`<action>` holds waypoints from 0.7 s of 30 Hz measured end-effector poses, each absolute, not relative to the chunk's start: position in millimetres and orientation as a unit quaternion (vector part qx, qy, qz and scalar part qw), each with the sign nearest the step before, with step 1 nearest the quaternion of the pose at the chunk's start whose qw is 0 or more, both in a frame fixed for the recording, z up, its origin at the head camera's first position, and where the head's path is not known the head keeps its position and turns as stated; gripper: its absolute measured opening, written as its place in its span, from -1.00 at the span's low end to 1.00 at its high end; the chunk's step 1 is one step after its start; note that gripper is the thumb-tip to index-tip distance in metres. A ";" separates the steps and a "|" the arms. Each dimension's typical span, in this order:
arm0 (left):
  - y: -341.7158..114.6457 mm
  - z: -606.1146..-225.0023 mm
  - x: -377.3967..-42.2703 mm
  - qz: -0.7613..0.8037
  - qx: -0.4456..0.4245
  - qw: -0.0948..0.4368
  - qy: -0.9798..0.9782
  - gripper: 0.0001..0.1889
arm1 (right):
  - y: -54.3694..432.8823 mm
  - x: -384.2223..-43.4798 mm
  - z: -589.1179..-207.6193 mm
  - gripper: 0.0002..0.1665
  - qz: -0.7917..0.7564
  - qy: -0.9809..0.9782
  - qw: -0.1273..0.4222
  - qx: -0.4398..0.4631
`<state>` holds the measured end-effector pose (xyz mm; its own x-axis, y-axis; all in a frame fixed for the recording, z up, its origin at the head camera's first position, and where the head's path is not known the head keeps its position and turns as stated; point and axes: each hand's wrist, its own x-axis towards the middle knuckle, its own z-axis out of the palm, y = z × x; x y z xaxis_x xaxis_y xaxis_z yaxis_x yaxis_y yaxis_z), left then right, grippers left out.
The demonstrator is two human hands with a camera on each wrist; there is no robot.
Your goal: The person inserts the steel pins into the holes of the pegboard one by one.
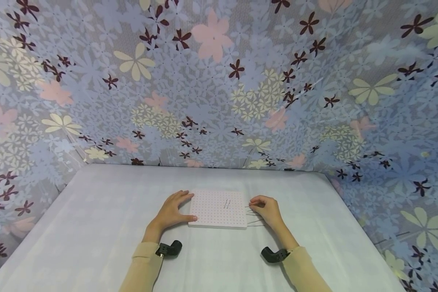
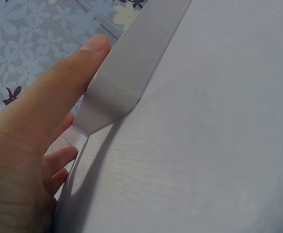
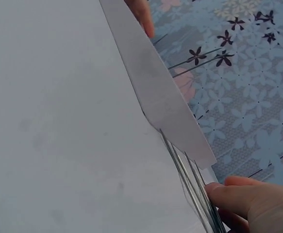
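Floral fabric (image 1: 211,93) (blue, pink, cream) rises behind a white-covered table (image 1: 95,227).

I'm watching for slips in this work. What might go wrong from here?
The loose rods lie close together by the right hand, so a brush could scatter them. The thin rods standing in the board might be knocked askew. Only the left hand touches the board, at its left side, so it could shift if bumped.

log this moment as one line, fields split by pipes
left hand: touching white board, left side | right hand: at thin rods beside board's right edge, hold unclear | board: two upright rods on it
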<state>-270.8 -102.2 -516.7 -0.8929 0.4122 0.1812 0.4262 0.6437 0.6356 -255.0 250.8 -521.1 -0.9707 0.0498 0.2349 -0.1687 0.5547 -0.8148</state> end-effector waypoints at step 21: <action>-102.1 -516.8 -270.2 -0.361 -0.230 0.008 -0.904 -0.10 | 251.1 -256.3 -525.0 -0.81 0.492 -0.847 0.177 0.099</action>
